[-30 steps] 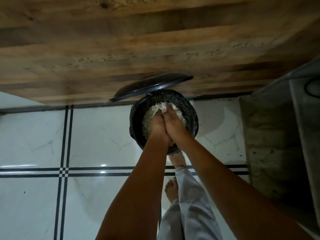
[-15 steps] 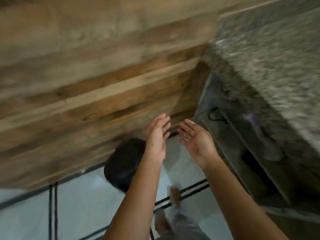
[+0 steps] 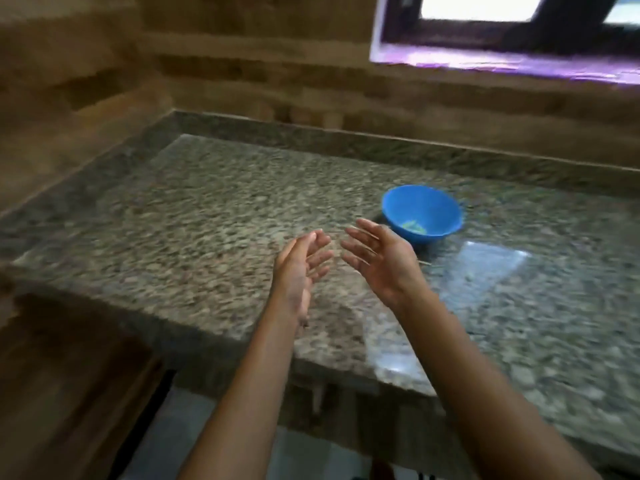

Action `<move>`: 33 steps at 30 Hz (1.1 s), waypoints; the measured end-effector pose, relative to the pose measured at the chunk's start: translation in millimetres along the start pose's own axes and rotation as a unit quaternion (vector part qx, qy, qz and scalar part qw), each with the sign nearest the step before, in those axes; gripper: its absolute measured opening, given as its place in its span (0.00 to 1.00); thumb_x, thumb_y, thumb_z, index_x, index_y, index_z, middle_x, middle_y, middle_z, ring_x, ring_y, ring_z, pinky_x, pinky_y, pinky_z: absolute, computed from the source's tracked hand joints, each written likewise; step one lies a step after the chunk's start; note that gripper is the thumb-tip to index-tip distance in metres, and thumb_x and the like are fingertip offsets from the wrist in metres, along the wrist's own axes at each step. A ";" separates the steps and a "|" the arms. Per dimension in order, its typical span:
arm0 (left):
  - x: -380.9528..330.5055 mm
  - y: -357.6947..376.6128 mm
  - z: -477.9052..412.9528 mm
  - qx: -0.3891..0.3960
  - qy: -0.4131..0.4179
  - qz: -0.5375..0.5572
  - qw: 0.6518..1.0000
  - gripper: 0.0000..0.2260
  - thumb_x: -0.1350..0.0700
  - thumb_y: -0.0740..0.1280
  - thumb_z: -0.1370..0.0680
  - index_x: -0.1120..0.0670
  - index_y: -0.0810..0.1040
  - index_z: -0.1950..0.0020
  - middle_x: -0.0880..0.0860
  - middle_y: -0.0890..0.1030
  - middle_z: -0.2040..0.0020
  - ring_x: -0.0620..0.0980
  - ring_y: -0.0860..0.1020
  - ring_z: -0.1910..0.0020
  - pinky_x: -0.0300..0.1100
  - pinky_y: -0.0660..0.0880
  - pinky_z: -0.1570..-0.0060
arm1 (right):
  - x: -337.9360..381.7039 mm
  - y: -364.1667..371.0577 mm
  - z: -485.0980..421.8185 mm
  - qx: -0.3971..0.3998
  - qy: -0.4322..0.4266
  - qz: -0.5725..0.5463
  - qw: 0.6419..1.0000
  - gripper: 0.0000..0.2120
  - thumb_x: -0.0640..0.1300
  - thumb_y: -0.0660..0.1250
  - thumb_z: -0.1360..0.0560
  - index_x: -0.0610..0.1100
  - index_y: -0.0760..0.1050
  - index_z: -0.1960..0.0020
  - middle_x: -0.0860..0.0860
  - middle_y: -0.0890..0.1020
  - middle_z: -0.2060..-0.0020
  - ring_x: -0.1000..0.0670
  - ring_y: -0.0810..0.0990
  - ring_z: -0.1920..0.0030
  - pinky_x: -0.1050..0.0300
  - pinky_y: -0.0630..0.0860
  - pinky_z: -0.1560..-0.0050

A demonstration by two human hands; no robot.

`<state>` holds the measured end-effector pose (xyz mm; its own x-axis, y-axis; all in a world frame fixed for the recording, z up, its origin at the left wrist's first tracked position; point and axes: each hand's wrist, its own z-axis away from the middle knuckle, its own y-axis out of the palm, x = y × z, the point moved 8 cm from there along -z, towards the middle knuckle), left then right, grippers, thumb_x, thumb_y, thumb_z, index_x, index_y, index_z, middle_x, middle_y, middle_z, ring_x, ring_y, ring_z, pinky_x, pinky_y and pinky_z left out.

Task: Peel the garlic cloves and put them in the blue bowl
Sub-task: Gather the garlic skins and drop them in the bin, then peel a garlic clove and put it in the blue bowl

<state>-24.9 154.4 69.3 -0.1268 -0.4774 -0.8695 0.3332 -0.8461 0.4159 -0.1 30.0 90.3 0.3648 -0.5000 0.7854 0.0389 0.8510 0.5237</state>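
The blue bowl (image 3: 421,212) stands on the granite counter (image 3: 207,216), right of centre, with a few pale peeled cloves (image 3: 414,226) at its bottom. My left hand (image 3: 301,268) and my right hand (image 3: 379,259) hover above the counter in front of the bowl, palms facing each other a small gap apart. Both have straight fingers and hold nothing. The right hand's fingertips lie just left of the bowl's near rim. The frame is motion-blurred.
A raised granite lip (image 3: 346,140) runs along the back of the counter below a wood-look tiled wall (image 3: 242,64). A window (image 3: 502,26) is at the upper right. The counter's front edge (image 3: 242,351) drops to a pale floor.
The view swung up from the black bin of garlic skins on the floor to the counter. Both hands came out of the bin, parted and rose, fingers spread and empty.
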 end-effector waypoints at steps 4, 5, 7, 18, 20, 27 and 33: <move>45.3 87.1 -21.1 0.045 -0.035 -0.036 0.998 0.08 0.55 0.58 0.20 0.52 0.76 0.53 0.50 0.80 0.56 0.46 0.76 0.61 0.40 0.69 0.62 | 46.1 -83.2 -23.7 -0.044 -0.019 0.019 0.999 0.06 0.41 0.60 0.22 0.41 0.74 0.49 0.46 0.79 0.58 0.48 0.77 0.63 0.60 0.77 0.67; 54.7 99.9 -26.9 0.045 -0.040 -0.058 0.996 0.07 0.55 0.59 0.20 0.52 0.76 0.53 0.49 0.80 0.57 0.45 0.76 0.62 0.39 0.69 0.63 | 53.1 -102.2 -28.6 -0.062 -0.024 0.028 0.997 0.05 0.39 0.60 0.22 0.41 0.74 0.49 0.46 0.79 0.60 0.48 0.77 0.65 0.61 0.76 0.70; 71.2 114.9 -38.1 0.037 -0.044 -0.106 0.993 0.06 0.56 0.60 0.20 0.52 0.76 0.54 0.49 0.79 0.58 0.44 0.75 0.64 0.36 0.68 0.66 | 62.7 -142.2 -38.9 -0.120 -0.036 0.074 0.989 0.05 0.35 0.61 0.23 0.38 0.74 0.49 0.46 0.78 0.63 0.49 0.75 0.68 0.62 0.74 0.73; 114.1 102.8 -78.6 -0.044 -0.025 -0.206 0.977 0.04 0.62 0.63 0.22 0.55 0.77 0.53 0.52 0.78 0.62 0.46 0.73 0.65 0.39 0.70 0.66 | 65.9 -249.8 -67.9 -0.298 -0.031 0.454 0.839 0.05 0.37 0.68 0.28 0.42 0.78 0.52 0.47 0.81 0.53 0.49 0.79 0.53 0.57 0.75 0.52; 116.1 101.6 -84.8 -0.047 -0.021 -0.226 0.973 0.04 0.63 0.64 0.23 0.55 0.77 0.52 0.52 0.78 0.60 0.48 0.75 0.61 0.43 0.74 0.60 | 66.2 -246.7 -70.7 -0.290 -0.032 0.475 0.830 0.05 0.34 0.67 0.27 0.40 0.79 0.53 0.46 0.81 0.53 0.49 0.79 0.52 0.59 0.75 0.51; 123.0 118.3 -98.1 0.020 -0.018 -0.318 0.948 0.07 0.60 0.69 0.25 0.55 0.75 0.49 0.56 0.79 0.52 0.53 0.77 0.57 0.48 0.76 0.55 | 75.5 -236.5 -69.0 -0.291 -0.042 0.444 0.846 0.04 0.35 0.66 0.27 0.40 0.78 0.59 0.49 0.80 0.62 0.55 0.77 0.65 0.62 0.74 0.66; 125.3 130.0 -103.0 0.061 0.001 -0.442 0.895 0.11 0.61 0.73 0.28 0.55 0.77 0.48 0.56 0.80 0.51 0.54 0.78 0.53 0.47 0.77 0.50 | 105.7 -186.1 -84.9 -0.223 -0.119 0.351 0.902 0.04 0.34 0.66 0.27 0.41 0.77 0.57 0.48 0.80 0.62 0.51 0.78 0.64 0.58 0.78 0.64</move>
<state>98.8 9.0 -13.0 -0.2879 0.3920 -0.8738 -0.0016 -0.9126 -0.4089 110.2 -167.6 47.8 0.2368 0.2120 0.9482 0.2651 0.9248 -0.2729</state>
